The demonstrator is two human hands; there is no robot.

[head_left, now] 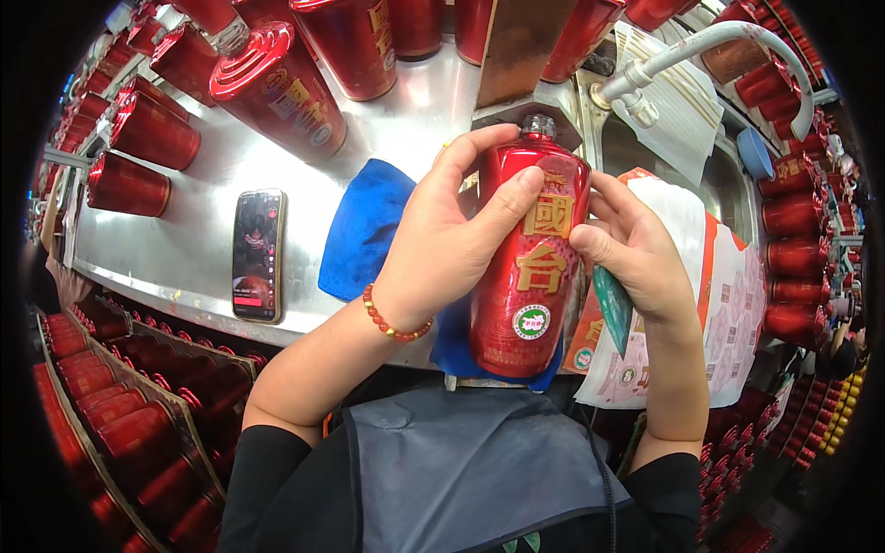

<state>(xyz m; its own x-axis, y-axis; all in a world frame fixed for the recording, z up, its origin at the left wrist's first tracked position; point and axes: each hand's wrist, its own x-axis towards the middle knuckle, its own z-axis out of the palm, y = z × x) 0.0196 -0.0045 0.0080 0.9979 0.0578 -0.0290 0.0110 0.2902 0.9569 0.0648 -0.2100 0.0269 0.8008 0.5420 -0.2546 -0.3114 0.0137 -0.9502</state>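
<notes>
Upright in the picture, a glossy red bottle [521,309] with raised gold characters, a round white-and-green sticker and a clear glass neck lies in front of me. My left hand [452,230] wraps its upper left side, thumb across the front. On the other side, my right hand [641,253] rests its thumb and fingers against the bottle's right edge. A teal, pointed, blade-like tool [612,311] sticks out below that hand, its upper end hidden in the palm. Part of a blue cloth [452,336] shows under the bottle.
A folded blue cloth [367,230] and a phone [259,253] lie on the metal table [184,244]. Several red bottles [277,101] stand at the back left. Printed sheets [728,313] lie right, by a sink with a curved tap [719,37]. Crates of bottles [129,415] fill the lower left.
</notes>
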